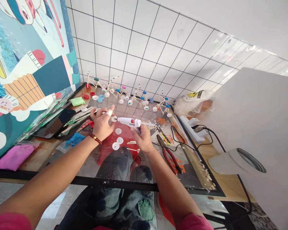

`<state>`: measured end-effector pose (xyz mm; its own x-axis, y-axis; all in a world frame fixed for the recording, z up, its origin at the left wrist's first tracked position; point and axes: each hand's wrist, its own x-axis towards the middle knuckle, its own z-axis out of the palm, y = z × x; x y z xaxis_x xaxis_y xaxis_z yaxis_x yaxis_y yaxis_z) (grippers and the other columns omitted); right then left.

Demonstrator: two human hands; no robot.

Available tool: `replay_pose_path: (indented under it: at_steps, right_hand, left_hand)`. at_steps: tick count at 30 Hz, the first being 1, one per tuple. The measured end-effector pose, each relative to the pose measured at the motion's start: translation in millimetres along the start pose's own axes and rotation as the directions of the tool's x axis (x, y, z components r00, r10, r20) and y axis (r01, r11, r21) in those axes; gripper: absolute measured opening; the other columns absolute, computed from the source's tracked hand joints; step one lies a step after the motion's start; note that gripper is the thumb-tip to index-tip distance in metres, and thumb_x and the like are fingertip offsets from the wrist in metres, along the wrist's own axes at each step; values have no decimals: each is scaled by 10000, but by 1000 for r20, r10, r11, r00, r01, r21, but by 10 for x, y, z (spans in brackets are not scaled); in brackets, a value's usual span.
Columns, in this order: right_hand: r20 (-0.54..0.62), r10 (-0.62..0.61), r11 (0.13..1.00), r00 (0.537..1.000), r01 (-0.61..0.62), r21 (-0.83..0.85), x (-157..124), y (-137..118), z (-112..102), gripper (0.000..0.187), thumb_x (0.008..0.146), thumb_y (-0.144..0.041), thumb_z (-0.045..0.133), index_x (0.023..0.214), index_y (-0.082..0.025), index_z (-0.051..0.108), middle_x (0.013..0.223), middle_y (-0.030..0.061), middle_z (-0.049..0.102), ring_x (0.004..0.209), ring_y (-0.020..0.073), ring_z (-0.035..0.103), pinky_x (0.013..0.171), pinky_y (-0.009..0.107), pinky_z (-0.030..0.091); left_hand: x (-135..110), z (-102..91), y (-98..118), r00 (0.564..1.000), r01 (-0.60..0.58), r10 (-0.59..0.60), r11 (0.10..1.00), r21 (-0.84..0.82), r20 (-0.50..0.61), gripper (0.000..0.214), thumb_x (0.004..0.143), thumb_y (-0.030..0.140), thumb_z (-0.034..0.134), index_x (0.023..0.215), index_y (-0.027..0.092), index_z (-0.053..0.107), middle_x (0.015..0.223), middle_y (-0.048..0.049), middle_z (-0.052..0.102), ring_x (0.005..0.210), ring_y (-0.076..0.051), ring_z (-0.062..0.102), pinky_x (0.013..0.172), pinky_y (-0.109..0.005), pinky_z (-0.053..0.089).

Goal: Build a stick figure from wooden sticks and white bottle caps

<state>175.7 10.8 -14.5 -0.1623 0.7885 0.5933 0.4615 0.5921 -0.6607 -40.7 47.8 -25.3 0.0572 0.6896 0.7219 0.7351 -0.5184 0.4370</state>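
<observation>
My right hand (pixel 144 140) is wrapped round the handle of a white hot glue gun (pixel 126 121), with a glue stick (pixel 148 124) poking out of its back. The gun's nozzle points left, at a small white bottle cap (pixel 114 118). My left hand (pixel 101 126), with a white wrap on one finger, pinches that cap; whether the nozzle touches it I cannot tell. Below the gun, several white caps (pixel 120 140) lie on the glass tabletop (pixel 86 163). Short wooden sticks (pixel 133 149) lie beside my right hand.
Small stick-and-cap models (pixel 131 102) stand along the back by the tiled wall. Red-handled pliers (pixel 169 155) and a black cord (pixel 182 140) lie on the right, near a white power strip (pixel 193 129). Stick bundles, a dark tablet (pixel 55 123) and coloured packets (pixel 14 156) occupy the left.
</observation>
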Motion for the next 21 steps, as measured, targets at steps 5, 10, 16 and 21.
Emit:
replay_pose_path:
  at_steps: [5, 10, 16, 21]
  right_hand:
    - [5, -4, 1000, 1000, 5, -27, -6, 1, 2, 243, 915, -353, 548, 1095, -196, 591, 934, 64, 712, 740, 189, 636, 695, 307, 514]
    - [31, 24, 999, 999, -23, -25, -13, 2, 6, 268, 918, -350, 538, 1132, -195, 576, 861, 39, 695, 661, 170, 602, 638, 287, 496]
    - [23, 15, 1000, 1000, -16, 7, -10, -10, -3, 251, 911, -342, 549, 1119, -204, 577, 923, 59, 704, 737, 187, 633, 697, 304, 513]
    - [9, 150, 977, 989, -150, 148, 19, -6, 27, 270, 842, -398, 623, 1041, -218, 596, 841, 25, 669, 691, 169, 593, 670, 300, 492]
  left_hand:
    - [2, -10, 6, 999, -31, 31, 999, 17, -8, 729, 808, 168, 621, 1515, 197, 442, 992, -84, 757, 1121, -320, 607, 1121, -523, 343]
    - [7, -13, 17, 1000, -19, 19, 999, 41, 1, 733, 803, 167, 626, 1513, 200, 446, 989, -72, 761, 1123, -320, 602, 1109, -526, 352]
    - [1, -6, 3, 1000, -12, 12, 999, 31, 0, 748, 798, 166, 625, 1521, 204, 436, 991, -69, 761, 1137, -320, 591, 1103, -516, 350]
    - [-5, 8, 13, 1000, 8, -8, 999, 34, 1, 761, 798, 186, 628, 1529, 193, 417, 1000, -65, 765, 1153, -315, 579, 1114, -504, 320]
